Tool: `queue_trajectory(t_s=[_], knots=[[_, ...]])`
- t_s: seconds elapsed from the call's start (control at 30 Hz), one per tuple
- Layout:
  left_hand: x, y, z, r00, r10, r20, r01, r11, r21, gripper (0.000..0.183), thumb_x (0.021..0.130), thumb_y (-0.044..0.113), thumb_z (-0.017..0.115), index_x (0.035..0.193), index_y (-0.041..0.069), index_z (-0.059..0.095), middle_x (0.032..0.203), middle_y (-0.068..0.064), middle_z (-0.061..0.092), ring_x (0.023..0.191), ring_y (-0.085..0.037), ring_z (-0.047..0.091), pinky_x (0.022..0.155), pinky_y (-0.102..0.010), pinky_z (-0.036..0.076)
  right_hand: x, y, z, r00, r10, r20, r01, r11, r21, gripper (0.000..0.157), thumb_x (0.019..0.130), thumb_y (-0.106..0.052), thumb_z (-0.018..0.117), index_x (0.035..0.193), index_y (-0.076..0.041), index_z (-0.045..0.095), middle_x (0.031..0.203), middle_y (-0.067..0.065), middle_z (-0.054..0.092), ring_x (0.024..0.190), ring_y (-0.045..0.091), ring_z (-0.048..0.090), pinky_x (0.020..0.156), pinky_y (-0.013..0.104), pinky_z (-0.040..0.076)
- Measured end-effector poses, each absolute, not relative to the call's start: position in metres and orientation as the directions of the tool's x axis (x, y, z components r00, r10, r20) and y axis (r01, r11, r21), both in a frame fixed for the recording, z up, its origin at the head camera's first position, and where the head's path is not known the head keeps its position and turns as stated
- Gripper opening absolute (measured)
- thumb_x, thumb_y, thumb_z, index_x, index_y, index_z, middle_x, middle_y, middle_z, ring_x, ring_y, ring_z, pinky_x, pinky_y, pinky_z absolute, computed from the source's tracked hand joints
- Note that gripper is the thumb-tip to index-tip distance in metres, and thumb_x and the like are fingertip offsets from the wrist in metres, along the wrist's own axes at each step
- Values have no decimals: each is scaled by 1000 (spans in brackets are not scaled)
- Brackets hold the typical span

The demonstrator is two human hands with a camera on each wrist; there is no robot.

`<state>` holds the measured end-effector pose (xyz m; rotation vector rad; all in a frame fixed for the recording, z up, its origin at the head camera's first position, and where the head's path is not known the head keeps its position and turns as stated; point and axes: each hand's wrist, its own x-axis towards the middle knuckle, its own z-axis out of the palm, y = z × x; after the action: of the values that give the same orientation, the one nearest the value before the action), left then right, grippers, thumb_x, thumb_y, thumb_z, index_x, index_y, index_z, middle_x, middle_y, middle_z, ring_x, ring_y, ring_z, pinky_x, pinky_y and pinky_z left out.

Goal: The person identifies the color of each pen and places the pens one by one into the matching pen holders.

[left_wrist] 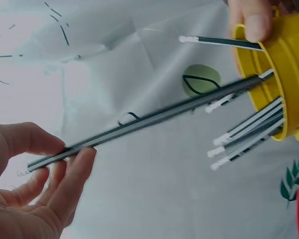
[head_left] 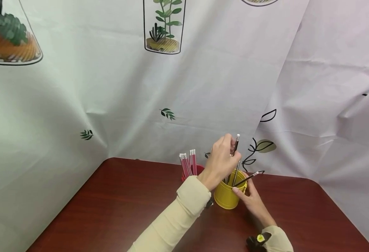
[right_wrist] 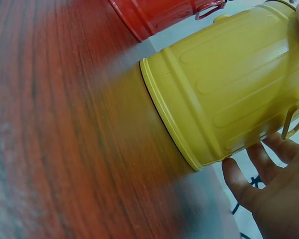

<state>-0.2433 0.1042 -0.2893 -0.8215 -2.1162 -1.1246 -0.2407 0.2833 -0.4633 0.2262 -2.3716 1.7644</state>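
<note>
My left hand [head_left: 219, 161] pinches a black pencil [left_wrist: 159, 117] near its white eraser end, above the yellow bucket [head_left: 226, 198]. In the left wrist view the pencil's other end reaches into the bucket's mouth. Several more dark pencils [left_wrist: 251, 127] with white erasers stand in the bucket, and one [left_wrist: 222, 42] leans out past the rim toward my right hand [head_left: 255, 203]. That hand holds the bucket from the right, thumb at the rim and fingers along the outer wall, below and beside the side handle [right_wrist: 291, 119].
Just left of the yellow bucket stands a red bucket [right_wrist: 159, 12] with several pink pencils [head_left: 194, 162] in it, partly hidden by my left arm. Both stand near the back of the dark red-brown table [head_left: 124, 206]. A white printed cloth [head_left: 134, 87] hangs behind.
</note>
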Motion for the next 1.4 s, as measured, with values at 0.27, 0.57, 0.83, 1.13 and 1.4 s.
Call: queue_trajectory(t_s=[0.27,0.57,0.83,1.13,1.4], knots=[[-251,103,-304,-655,253,712,730,455,510,18,72,4,64,82,7,49,74,-1,51,64,-7,47,54,-11,38,-242,284,-466,-967,-13,254,-247,297,-923,66,90,-23,59,143,-32,21,139,8,36,125,28,36,99,51,31],[-252,102,-318,-685,295,666,706,496,506,17,71,1,62,82,6,50,70,1,48,61,-8,45,51,-12,37,-240,283,-460,-963,-27,269,-263,313,-912,65,91,-21,58,144,-27,20,140,11,35,126,30,35,99,40,36],[-255,103,-337,-721,320,614,675,526,518,22,69,1,65,77,9,46,67,3,45,62,-8,45,51,-12,36,-242,284,-464,-956,-27,291,-284,324,-902,66,90,-19,58,144,-23,21,139,11,37,121,21,41,89,13,37],[-257,105,-361,-761,347,548,638,555,534,22,71,2,65,75,10,45,63,4,42,59,-7,43,47,-13,34,-241,285,-462,-962,-30,270,-264,339,-903,65,91,-22,57,144,-28,20,139,10,36,123,27,38,93,29,39],[-255,105,-372,-796,326,509,599,545,587,18,75,3,65,81,7,49,68,2,45,62,-7,45,53,-12,39,-242,283,-463,-961,-30,275,-269,329,-905,66,91,-21,57,144,-27,19,141,12,34,125,30,38,96,33,38]])
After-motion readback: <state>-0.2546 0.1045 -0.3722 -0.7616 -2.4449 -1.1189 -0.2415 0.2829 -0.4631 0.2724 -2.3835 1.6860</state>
